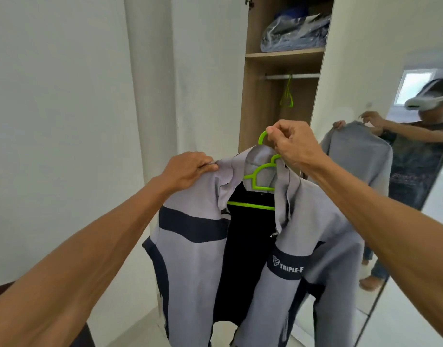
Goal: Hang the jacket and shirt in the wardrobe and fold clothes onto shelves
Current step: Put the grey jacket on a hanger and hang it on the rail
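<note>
1. Right-hand grip. Your right hand is closed in a pinch on the hook of the green hanger, fingers curled over it just below the curve. Holding at the hook lets the load hang plumb under one point and leaves the open end of the hook free to go over a rail.

2. Left-hand grip. Your left hand pinches the jacket's shoulder seam between thumb and fingers. This grip seems meant to seat the shoulder on the hanger arm, so the cloth does not slide off on that side.

3. Load. The grey jacket hangs open-fronted on the hanger, dark lining showing, sleeves dropping freely. It is in the air in front of the open wardrobe, lower than the rail and not yet inside.

4. Target. The rail runs under the shelf. One spare green hanger hangs on it; bare rail shows on either side of it.

5. Surroundings. A plastic-wrapped bundle sits on the shelf. A mirror stands at your right.

6. Next step, as a judgement: raise the hook above rail height, and release the shoulder only once the jacket sits level.
</note>
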